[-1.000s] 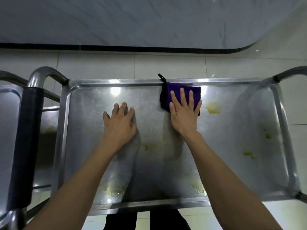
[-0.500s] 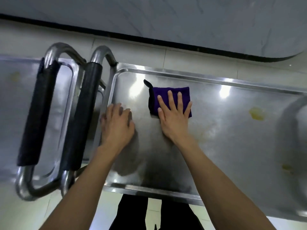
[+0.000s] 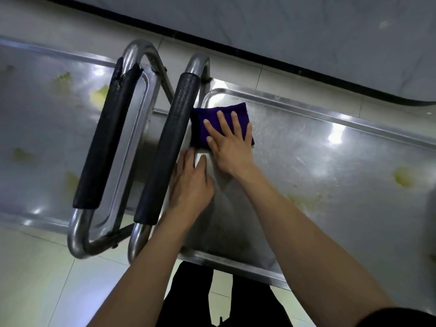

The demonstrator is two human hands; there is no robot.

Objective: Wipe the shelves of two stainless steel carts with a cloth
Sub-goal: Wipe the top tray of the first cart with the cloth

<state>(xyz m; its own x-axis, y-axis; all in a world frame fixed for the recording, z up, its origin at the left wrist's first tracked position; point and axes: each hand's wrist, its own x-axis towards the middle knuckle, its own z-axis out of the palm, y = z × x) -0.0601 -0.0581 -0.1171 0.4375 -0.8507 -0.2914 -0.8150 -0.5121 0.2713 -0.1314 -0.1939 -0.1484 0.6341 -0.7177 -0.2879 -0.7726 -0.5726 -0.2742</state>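
**Cloth at handle end of cart 1, far stains untouched**

Landmark: the padded handle of the cart being wiped. Near to far.

Nearest: dark trousers and floor tiles, below the shelf's near rim.

Left hand: flat on the bare shelf just right of the handle, fingers straight, grasping nothing. Looks like a brace.

Right hand: just beyond the left hand and almost touching it, fingers spread flat, pressing down on the cloth. Pressing, not gripping.

Cloth: purple, folded, under the right fingers, in the shelf's far corner, its left edge against or tucked under the handle. Can't tell which.

Risks, my read:
- Flat palm only holds the cloth by friction. A fast pull away from the handle could leave it behind or unfold it.
- Cloth edge could snag at the handle post.
- Hands are crowded; the next stroke toward the near rim would run into the left hand unless it shifts.
- Yellow stains sit well right of the handle, easy to miss.
- Leaning on the cart may roll it.

Left of the handle: cart 2, its own torn padded handle alongside, shelf carrying several yellow smears. Judging by those, not wiped yet.

Farthest: the wall with a dark base strip.
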